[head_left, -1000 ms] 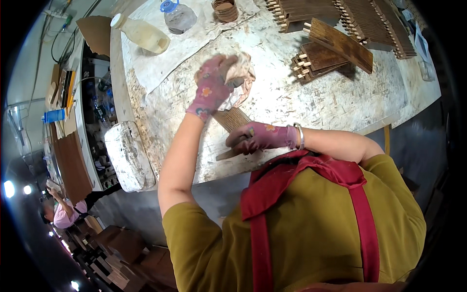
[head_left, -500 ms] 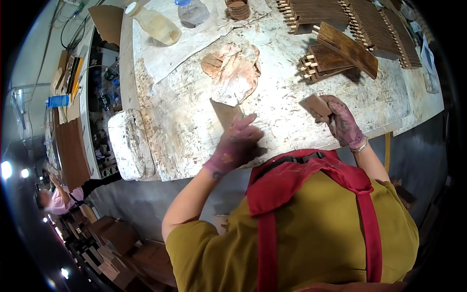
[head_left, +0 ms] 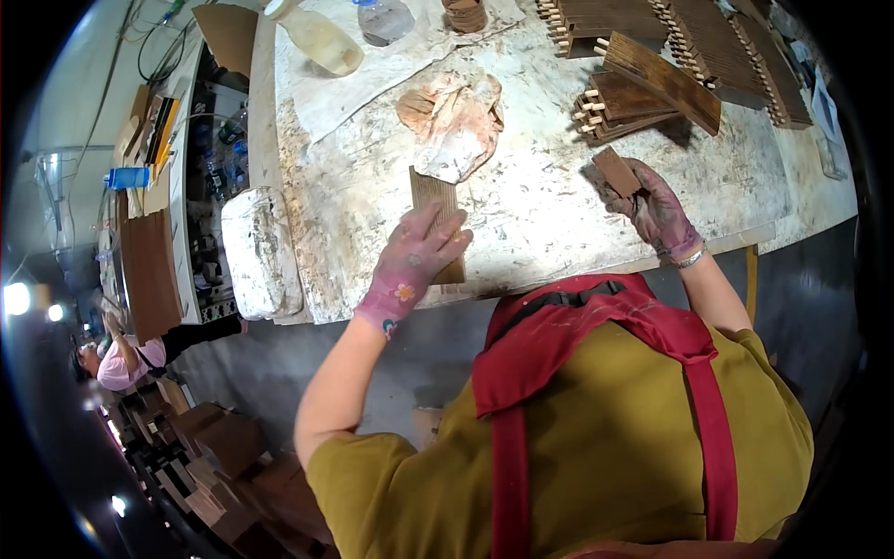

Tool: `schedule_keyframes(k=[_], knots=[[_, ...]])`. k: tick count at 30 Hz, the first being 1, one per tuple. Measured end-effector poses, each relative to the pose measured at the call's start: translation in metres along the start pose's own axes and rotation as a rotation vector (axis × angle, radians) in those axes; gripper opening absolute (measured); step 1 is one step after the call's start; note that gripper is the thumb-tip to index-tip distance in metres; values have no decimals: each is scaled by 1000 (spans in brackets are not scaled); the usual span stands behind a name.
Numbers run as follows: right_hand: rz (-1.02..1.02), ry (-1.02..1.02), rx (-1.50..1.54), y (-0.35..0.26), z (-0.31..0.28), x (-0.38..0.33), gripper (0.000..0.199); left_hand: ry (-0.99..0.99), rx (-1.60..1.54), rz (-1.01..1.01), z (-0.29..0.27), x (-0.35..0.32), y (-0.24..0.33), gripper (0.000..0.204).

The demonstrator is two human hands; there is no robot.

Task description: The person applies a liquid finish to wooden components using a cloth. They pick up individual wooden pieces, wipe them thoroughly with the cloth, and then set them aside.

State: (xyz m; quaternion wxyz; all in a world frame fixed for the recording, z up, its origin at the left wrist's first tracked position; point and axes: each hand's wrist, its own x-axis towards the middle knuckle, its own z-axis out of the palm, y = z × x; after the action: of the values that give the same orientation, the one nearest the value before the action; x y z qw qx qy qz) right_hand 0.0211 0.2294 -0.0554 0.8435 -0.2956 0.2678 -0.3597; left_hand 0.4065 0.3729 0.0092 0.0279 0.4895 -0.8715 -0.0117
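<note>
The left hand lies flat and open on a wooden strip; the right hand, at three o'clock, pinches a small wooden piece, which could slip from its gloved grip near the table edge.

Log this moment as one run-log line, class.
left hand: pressing slat on table | right hand: holding block | rag: behind slat

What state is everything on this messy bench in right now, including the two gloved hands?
left hand: pressed flat on the wooden board
wooden board: lying flat on the bench
right hand: gripping a small wooden piece
small wooden piece: held, lifted
plastic bottle: lying on its side
crumpled rag: bunched, stained
</note>
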Motion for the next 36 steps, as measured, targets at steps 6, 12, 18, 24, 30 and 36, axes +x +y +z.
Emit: schedule_keyframes(k=[6, 12, 18, 24, 30, 36], knots=[[-13, -19, 14, -6, 4, 0, 52, -233, 108, 272, -13, 10, -31, 47], [-29, -50, 23, -4, -1, 1, 56, -248, 151, 348, -15, 38, -49, 56], [-12, 39, 30, 0, -6, 1, 59, -208, -47, -68, 7, 49, -44, 37], [-31, 41, 20, 2, -13, -1, 59, 107, -275, -291, 7, 40, -15, 45], [-42, -6, 25, 4, -11, 2, 60, 19, -365, -286, 24, 16, 46, 75], [-55, 3, 23, 2, -6, -1, 56, 56, -347, -380, 29, 14, 5, 71]])
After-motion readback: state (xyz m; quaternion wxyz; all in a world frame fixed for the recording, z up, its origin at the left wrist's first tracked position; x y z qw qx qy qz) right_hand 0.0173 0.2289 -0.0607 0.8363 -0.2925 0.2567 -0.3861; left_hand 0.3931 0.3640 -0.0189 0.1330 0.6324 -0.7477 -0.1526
